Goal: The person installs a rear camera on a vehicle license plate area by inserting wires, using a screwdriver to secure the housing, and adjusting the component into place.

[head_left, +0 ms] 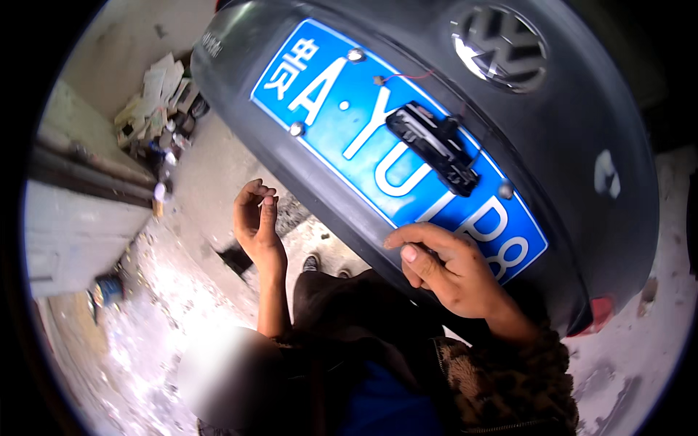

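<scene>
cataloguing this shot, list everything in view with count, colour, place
car: one, dark grey, centre right
licence plate: one, blue and white, on car
fasteners: three, silvery, on plate
housing: one, black, over plate
wire: one, red, above housing
emblem: one, silvery, top right
lamp: one, red, lower right
papers: several, pale, upper left
container: one, blue, lower left
floor: one, grey, below
shoes: two, dark, near centre
sleeve: one, brown, lower right
left hand: one, bare, below plate
right hand: one, bare, over plate's lower edge
</scene>
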